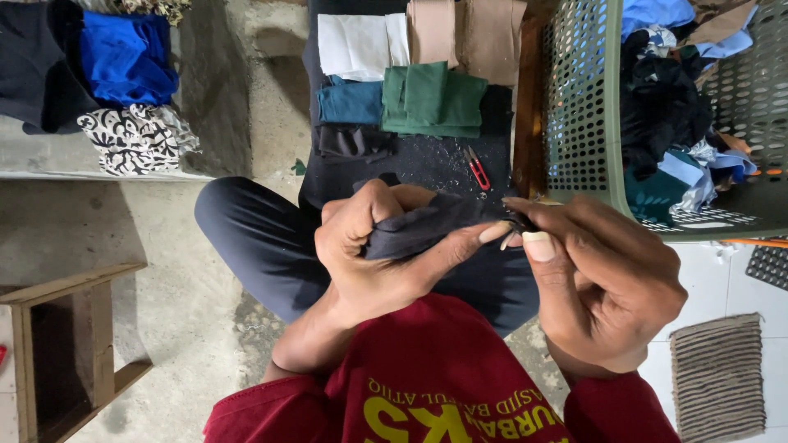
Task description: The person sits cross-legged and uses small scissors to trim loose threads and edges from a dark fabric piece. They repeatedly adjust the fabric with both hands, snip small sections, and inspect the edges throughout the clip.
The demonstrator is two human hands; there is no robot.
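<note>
Crosswise, the dark cloth strip (427, 226) is gripped in the closed left hand (373, 254), its right end pinched by the right hand (603, 279).

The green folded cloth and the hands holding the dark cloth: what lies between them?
In the head view, small red snips lie between the green folded cloth and the dark cloth.

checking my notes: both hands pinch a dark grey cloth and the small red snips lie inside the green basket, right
Not quite. The head view shows the red snips lying on the dark work surface beside the green basket, not inside it. Left hand and right hand do pinch the dark grey cloth.
</note>
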